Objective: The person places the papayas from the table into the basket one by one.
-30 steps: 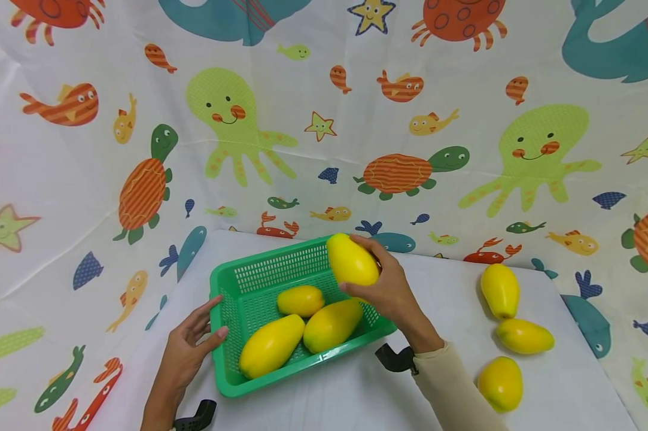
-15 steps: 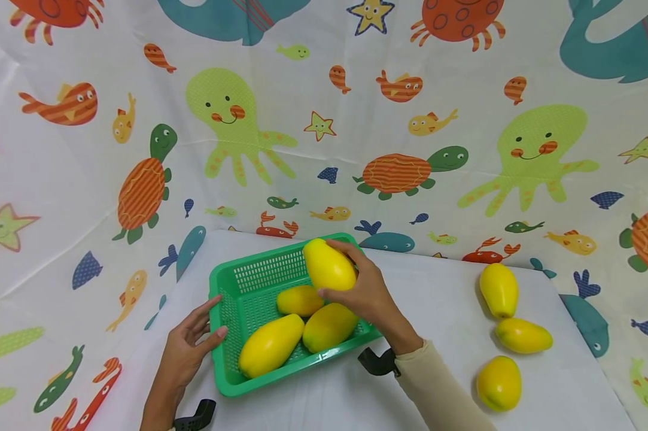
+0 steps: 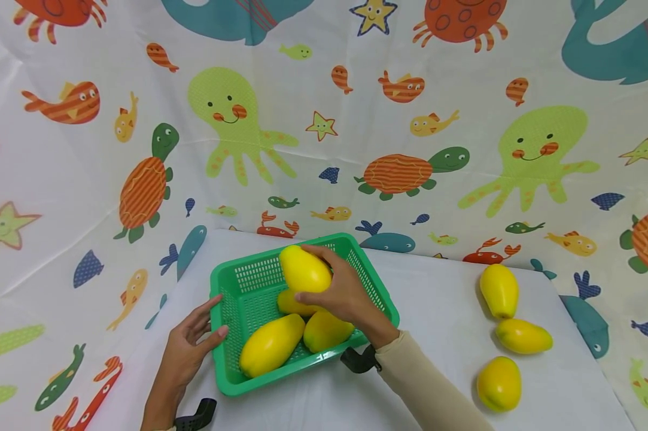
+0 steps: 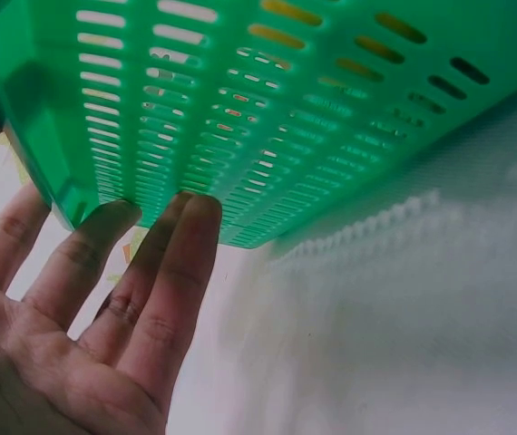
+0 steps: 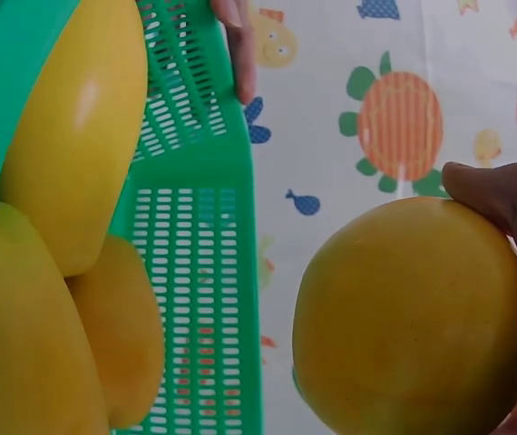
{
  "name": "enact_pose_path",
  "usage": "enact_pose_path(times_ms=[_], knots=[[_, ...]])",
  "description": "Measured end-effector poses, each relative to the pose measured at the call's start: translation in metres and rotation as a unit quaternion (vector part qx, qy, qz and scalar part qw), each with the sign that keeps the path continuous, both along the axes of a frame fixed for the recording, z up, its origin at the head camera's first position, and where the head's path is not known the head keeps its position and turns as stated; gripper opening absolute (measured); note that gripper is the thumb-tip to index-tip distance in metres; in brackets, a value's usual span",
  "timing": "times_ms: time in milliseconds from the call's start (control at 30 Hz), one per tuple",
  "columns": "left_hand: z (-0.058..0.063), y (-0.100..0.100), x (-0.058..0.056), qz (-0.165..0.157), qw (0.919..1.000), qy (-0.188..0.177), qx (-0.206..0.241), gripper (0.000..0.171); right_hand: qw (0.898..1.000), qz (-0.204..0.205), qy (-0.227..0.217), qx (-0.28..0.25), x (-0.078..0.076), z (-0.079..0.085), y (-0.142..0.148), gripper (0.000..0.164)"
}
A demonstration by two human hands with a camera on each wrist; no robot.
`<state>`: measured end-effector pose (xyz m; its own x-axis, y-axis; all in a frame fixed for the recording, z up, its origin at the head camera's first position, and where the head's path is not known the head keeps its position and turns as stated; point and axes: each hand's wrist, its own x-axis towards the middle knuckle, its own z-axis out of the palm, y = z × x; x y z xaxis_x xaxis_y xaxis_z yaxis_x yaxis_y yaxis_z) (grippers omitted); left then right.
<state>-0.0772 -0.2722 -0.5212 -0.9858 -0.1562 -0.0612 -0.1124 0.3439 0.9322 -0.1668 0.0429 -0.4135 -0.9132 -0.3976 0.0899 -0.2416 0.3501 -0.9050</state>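
A green plastic basket (image 3: 224, 374) with slotted walls sits on the white cloth. Inside it lie a large yellow mango (image 3: 272, 346), another mango (image 3: 326, 331) and a smaller mango (image 3: 291, 303), partly hidden. My right hand (image 3: 345, 290) grips a yellow mango (image 3: 304, 269) between thumb and fingers, raised over the basket's middle; the right wrist view shows this held mango (image 5: 413, 317) close up. At the basket's left end, my left hand (image 3: 186, 341) rests against the rim. In the left wrist view, its nearly straight fingers (image 4: 172, 299) touch the slotted outer wall.
On the right of the cloth lie three more yellow mangoes: an upper mango (image 3: 499, 291), a middle mango (image 3: 524, 336) and a lower mango (image 3: 499, 384). A curtain (image 3: 302, 167) printed with sea animals hangs behind and at the sides.
My right hand has carried the held mango leftward and slightly down, from the basket's right end to above the smaller mango. My left hand has stayed at the rim.
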Motion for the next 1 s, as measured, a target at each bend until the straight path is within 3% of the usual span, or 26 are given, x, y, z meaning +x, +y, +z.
enact_pose_path(times_ms=[367,733,1000], knots=[[-0.001,0.001,-0.001,0.002,1.0000,0.006,-0.005,0.065,1.000,0.015,-0.008,0.015,-0.004,-0.003,-0.016,0.081],[0.000,0.004,-0.001,0.006,1.0000,-0.001,-0.001,0.065,0.998,0.065,-0.022,-0.016,-0.012,-0.006,-0.034,0.081],[-0.001,0.002,-0.001,0.006,1.0000,-0.005,-0.003,0.065,0.997,0.068,-0.033,-0.003,-0.019,-0.011,-0.046,0.079]])
